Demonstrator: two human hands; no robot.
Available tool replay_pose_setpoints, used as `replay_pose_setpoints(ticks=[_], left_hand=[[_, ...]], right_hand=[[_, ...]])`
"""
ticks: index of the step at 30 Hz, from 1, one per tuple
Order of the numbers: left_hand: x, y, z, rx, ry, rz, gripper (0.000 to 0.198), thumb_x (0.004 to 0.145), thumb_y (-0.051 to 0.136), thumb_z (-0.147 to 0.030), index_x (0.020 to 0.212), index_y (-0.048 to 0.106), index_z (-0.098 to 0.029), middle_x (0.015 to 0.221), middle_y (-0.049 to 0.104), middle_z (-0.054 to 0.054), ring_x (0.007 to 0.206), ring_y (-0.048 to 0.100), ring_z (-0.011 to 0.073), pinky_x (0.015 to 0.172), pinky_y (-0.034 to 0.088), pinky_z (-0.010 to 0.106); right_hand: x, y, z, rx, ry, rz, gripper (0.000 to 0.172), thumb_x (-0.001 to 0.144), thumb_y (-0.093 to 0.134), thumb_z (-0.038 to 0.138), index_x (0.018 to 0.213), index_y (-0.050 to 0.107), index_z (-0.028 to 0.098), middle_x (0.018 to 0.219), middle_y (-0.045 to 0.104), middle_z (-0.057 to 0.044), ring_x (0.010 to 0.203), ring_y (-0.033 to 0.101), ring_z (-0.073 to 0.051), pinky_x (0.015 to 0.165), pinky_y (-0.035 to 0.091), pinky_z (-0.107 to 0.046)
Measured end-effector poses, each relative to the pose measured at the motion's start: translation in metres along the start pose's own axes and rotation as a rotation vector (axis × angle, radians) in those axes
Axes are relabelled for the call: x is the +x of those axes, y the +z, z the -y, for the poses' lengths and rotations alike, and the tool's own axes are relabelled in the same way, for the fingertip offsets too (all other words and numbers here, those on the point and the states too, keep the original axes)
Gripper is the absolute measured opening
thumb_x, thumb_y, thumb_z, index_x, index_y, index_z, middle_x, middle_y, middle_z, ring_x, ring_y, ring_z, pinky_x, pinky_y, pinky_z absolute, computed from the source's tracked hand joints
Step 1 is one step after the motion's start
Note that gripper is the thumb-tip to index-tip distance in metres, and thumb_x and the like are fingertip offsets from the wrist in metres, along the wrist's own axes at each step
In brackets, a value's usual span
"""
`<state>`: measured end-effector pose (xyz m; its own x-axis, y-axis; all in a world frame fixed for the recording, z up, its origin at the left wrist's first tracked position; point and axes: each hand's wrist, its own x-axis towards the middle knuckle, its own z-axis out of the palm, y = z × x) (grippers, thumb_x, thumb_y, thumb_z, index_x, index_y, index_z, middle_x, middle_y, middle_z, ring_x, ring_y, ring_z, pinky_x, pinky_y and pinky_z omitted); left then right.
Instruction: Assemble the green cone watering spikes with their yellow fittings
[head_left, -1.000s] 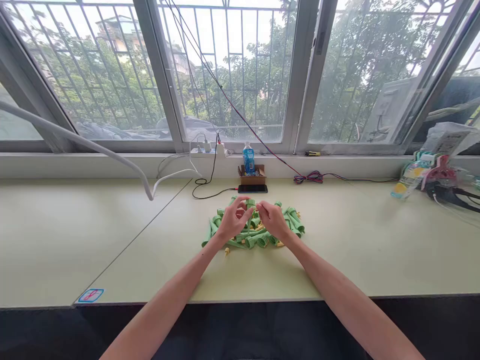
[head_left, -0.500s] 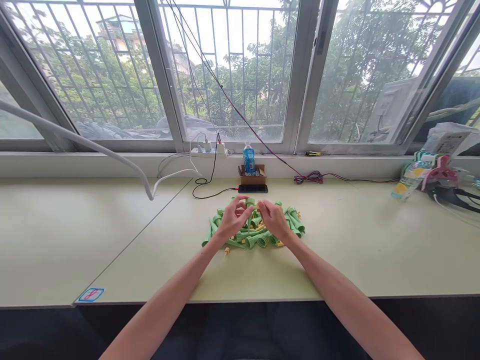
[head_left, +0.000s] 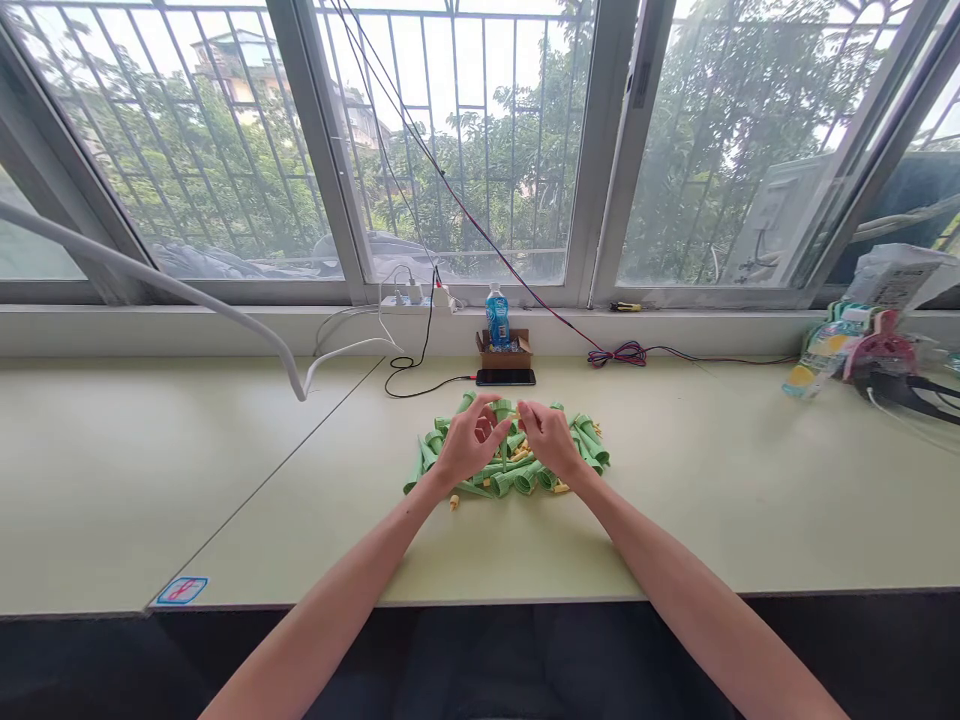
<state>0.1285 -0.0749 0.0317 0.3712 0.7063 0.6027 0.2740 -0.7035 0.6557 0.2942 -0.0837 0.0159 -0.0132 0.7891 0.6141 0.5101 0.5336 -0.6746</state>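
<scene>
Over a pile of green plastic spikes (head_left: 527, 479), my left hand (head_left: 466, 442) grips one green spike (head_left: 502, 411) by its wide ribbed end, its narrow tip pointing down. My right hand (head_left: 548, 436) is closed beside it, pinching a small yellow piece (head_left: 515, 412) close to the top of that spike. Whether the yellow piece touches the spike I cannot tell. More yellow pieces lie among the spikes, partly hidden under both hands. A single yellow piece (head_left: 454, 502) rests on the table at the near left of the pile.
Behind the pile lies a black phone (head_left: 506, 377) with a cable plugged in. A small cardboard box (head_left: 506, 358) and a blue bottle (head_left: 498, 318) stand behind it. Bundled wire (head_left: 619, 354) lies farther right. A white cable (head_left: 225, 303) hangs at left; bagged items (head_left: 881, 345) sit at far right.
The green spike in my left hand has come up slightly toward the right, its head now showing clearly between the hands. My right hand has barely moved.
</scene>
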Motion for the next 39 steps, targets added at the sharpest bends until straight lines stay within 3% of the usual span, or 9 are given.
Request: replay_pose_setpoints(ticks=[8, 17, 23, 31, 39], left_hand=[[-0.0008, 0.0010, 0.0003, 0.003, 0.009, -0.009, 0.037, 0.085, 0.063, -0.038, 0.116, 0.052, -0.021, 0.076, 0.052, -0.002, 0.053, 0.053, 0.0072, 0.049, 0.047, 0.018], [0.0013, 0.0037, 0.0012, -0.168, -0.076, -0.025, 0.035, 0.086, 0.061, -0.041, 0.113, 0.051, -0.022, 0.077, 0.048, -0.003, 0.050, 0.047, 0.0051, 0.043, 0.042, 0.015], [-0.0002, 0.0029, -0.0015, -0.065, -0.036, -0.001, 0.037, 0.085, 0.061, -0.040, 0.115, 0.051, -0.022, 0.076, 0.051, -0.002, 0.053, 0.050, 0.0072, 0.048, 0.045, 0.018], [-0.0011, 0.0019, 0.0013, 0.033, 0.026, 0.020, 0.038, 0.087, 0.060, -0.036, 0.121, 0.052, -0.023, 0.087, 0.053, 0.002, 0.059, 0.051, 0.0080, 0.047, 0.042, 0.016], [0.0012, 0.0033, -0.0025, -0.053, -0.050, -0.028, 0.042, 0.088, 0.057, -0.042, 0.125, 0.045, -0.024, 0.088, 0.055, 0.001, 0.057, 0.052, 0.0071, 0.046, 0.042, 0.016]], right_hand=[[0.0007, 0.0004, 0.0012, 0.005, 0.036, 0.000, 0.048, 0.098, 0.032, 0.046, 0.060, 0.043, 0.018, 0.053, 0.046, 0.002, 0.049, 0.037, -0.010, 0.055, 0.029, -0.025], [-0.0009, -0.0008, 0.0041, -0.009, 0.019, 0.001, 0.047, 0.097, 0.034, 0.049, 0.063, 0.046, 0.019, 0.051, 0.039, 0.004, 0.049, 0.033, -0.010, 0.053, 0.027, -0.025], [0.0000, -0.0002, 0.0031, 0.009, 0.016, -0.005, 0.047, 0.097, 0.034, 0.048, 0.060, 0.043, 0.019, 0.052, 0.044, 0.003, 0.049, 0.035, -0.010, 0.052, 0.028, -0.025], [0.0005, 0.0010, 0.0028, 0.023, 0.033, 0.005, 0.049, 0.097, 0.032, 0.046, 0.056, 0.040, 0.020, 0.049, 0.039, 0.003, 0.047, 0.035, -0.011, 0.052, 0.028, -0.026], [0.0006, 0.0000, 0.0045, 0.050, 0.062, -0.035, 0.050, 0.097, 0.033, 0.048, 0.058, 0.042, 0.019, 0.050, 0.042, 0.003, 0.049, 0.037, -0.011, 0.053, 0.029, -0.026]])
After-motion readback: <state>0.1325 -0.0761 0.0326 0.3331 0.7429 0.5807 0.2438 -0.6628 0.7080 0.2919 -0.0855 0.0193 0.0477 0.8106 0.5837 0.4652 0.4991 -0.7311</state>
